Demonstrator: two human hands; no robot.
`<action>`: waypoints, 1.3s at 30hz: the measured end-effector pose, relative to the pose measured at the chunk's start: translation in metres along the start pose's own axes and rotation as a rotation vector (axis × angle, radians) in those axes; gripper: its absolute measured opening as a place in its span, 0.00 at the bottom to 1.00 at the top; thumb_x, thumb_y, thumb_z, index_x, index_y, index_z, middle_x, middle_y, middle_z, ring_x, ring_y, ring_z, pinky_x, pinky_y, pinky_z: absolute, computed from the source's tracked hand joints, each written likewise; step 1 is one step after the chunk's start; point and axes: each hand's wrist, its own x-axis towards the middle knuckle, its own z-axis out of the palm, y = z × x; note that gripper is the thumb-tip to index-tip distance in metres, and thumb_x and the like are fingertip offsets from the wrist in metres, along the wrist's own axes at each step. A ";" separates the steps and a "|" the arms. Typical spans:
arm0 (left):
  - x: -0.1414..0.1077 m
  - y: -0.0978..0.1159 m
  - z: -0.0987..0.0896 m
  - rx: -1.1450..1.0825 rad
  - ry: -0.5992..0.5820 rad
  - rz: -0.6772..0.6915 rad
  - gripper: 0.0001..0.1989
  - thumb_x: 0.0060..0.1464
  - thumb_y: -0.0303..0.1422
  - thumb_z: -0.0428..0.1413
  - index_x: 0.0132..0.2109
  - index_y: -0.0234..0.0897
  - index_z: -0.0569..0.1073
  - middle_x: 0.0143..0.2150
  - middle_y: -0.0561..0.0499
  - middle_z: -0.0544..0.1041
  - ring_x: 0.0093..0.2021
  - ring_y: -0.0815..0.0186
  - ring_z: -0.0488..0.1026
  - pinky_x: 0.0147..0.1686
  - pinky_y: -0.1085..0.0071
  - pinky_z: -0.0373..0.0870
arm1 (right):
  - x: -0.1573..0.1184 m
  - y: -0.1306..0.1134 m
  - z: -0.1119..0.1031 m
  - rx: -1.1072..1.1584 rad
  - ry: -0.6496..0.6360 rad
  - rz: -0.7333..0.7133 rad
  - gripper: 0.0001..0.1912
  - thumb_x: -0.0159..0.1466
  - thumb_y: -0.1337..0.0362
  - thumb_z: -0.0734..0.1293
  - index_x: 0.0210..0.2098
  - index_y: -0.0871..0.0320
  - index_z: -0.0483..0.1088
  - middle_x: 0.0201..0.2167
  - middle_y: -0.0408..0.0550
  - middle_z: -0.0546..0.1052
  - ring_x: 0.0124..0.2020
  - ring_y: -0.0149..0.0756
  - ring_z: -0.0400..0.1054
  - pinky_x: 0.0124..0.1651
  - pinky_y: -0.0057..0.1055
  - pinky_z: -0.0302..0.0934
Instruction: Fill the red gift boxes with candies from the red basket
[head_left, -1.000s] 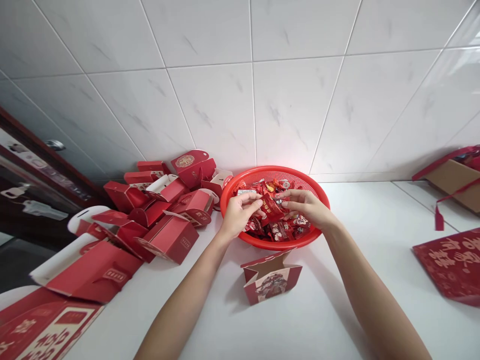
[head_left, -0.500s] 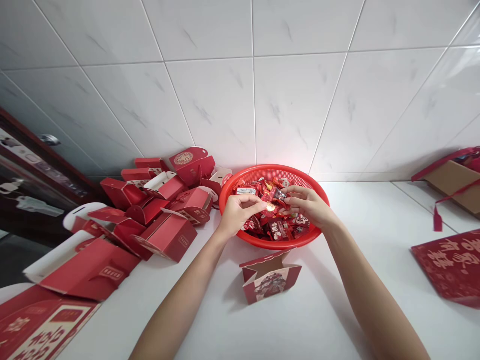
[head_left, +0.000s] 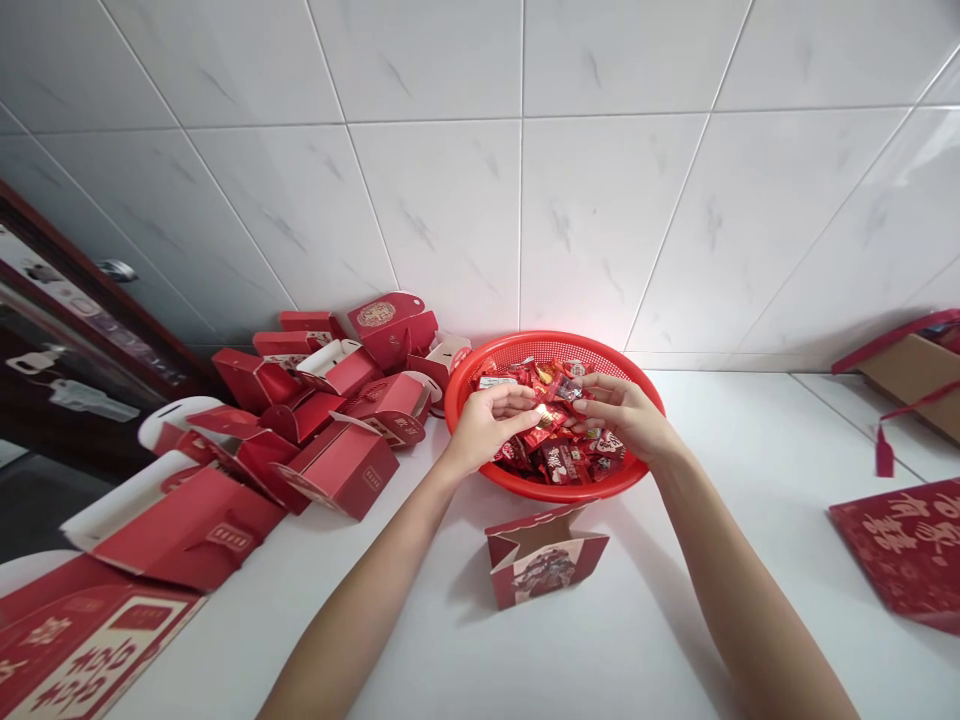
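Wrapped sweets (head_left: 559, 465) heaped in a red basket (head_left: 551, 492), set near the back edge of the tabletop (head_left: 427, 640). Seemingly at the step of picking through the heap, with both hands over the basket and attention on one or two packets at its middle. On the left, a hand (head_left: 484, 425) with curled fingers and thumb reaching to a red packet with a gold glint (head_left: 547, 422); too blurred to tell whether pinched or merely touched. On the right, a hand (head_left: 626, 415) with fingers half bent and loosely spread, tips beside or on a dark shiny wrapper (head_left: 568, 390); no telling whether gripped. As a judgement on the next move: a need for thumb and fingertips to meet cleanly on a single packet, free of neighbours, and for enough height to pass over the rim; likely slippery, given the glossy film. Just in front of the basket, toward the near edge, a small box (head_left: 555, 568), upright and open at the top, within easy reach of both hands. Farther out, along the left edge up to the back, a crowd of red cartons (head_left: 352, 465), several open. Toward the right edge, a flat red bag (head_left: 911, 555); behind, near the back right corner, a tan-sided box (head_left: 919, 370) with a red tassel (head_left: 885, 455).
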 end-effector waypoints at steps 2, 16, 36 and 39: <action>0.000 0.000 0.000 0.012 0.000 0.012 0.19 0.42 0.39 0.73 0.41 0.35 0.81 0.40 0.46 0.85 0.43 0.58 0.82 0.49 0.61 0.79 | 0.000 0.000 0.000 -0.009 -0.011 -0.008 0.24 0.47 0.58 0.83 0.40 0.56 0.76 0.34 0.45 0.82 0.30 0.39 0.79 0.39 0.38 0.75; -0.002 -0.003 -0.003 0.011 0.037 0.048 0.18 0.41 0.36 0.73 0.41 0.37 0.81 0.34 0.50 0.83 0.36 0.63 0.80 0.41 0.68 0.79 | 0.002 0.003 -0.002 -0.010 -0.016 -0.029 0.22 0.48 0.57 0.83 0.39 0.55 0.79 0.36 0.46 0.81 0.37 0.38 0.76 0.39 0.36 0.75; -0.003 0.000 -0.001 0.030 -0.001 0.046 0.16 0.40 0.40 0.74 0.34 0.36 0.81 0.32 0.50 0.82 0.35 0.63 0.80 0.42 0.66 0.79 | 0.004 0.006 0.000 -0.204 0.132 -0.089 0.20 0.49 0.57 0.80 0.39 0.55 0.76 0.34 0.47 0.81 0.34 0.42 0.76 0.38 0.40 0.72; -0.003 0.002 -0.001 0.005 0.015 0.023 0.17 0.39 0.38 0.73 0.36 0.36 0.81 0.33 0.50 0.83 0.35 0.63 0.80 0.41 0.67 0.78 | 0.005 0.008 0.001 -0.268 0.168 -0.100 0.18 0.49 0.58 0.79 0.37 0.55 0.76 0.32 0.47 0.81 0.34 0.42 0.75 0.39 0.40 0.70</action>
